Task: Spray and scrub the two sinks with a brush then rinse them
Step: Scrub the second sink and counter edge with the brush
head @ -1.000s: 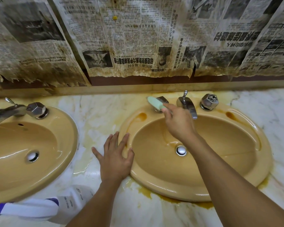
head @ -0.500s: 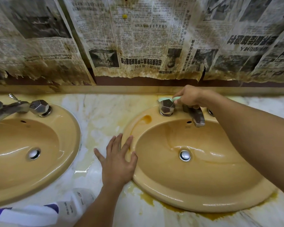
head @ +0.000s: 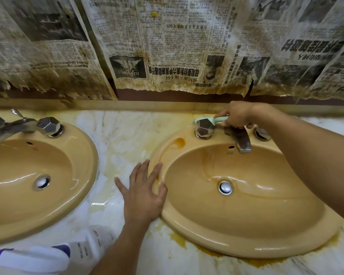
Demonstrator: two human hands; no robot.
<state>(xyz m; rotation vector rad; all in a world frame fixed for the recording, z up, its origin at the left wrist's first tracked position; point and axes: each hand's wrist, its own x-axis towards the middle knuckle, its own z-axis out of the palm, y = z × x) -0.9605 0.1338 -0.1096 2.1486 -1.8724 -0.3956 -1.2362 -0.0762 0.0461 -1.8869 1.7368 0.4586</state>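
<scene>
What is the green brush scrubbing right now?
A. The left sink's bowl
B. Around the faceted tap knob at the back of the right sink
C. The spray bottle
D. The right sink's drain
B: the right hand grips the green brush, its head tucked behind the faceted tap knob at the back of the right sink.

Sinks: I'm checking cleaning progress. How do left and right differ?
The right sink shows brownish streaks and yellow puddles at its rim; the left sink looks unstreaked. The right hand holds the brush at the right sink's knob, left hand on its rim; the left sink is untouched. Both are tan ovals.
</scene>
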